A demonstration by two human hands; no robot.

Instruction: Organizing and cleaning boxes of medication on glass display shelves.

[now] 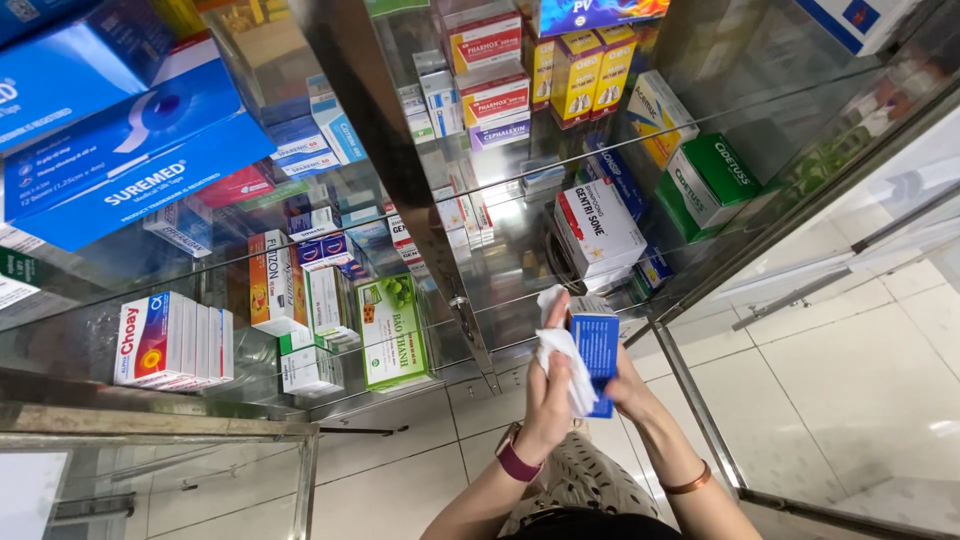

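Note:
My right hand (622,385) holds a small blue box (597,345) upright in front of a glass cabinet. My left hand (548,395) presses a crumpled white cloth (568,362) against the box's left face. A dark red watch sits on my left wrist and a thin copper bangle on my right. Both hands are low in the middle of the view, just in front of the cabinet's metal post.
Glass shelves (500,300) carry many medicine boxes: white and red ones (598,230), green ones (708,180), yellow ones (580,70) and large blue ones (120,150). A metal-framed glass door (800,290) stands at the right. Pale floor tiles (860,400) lie below.

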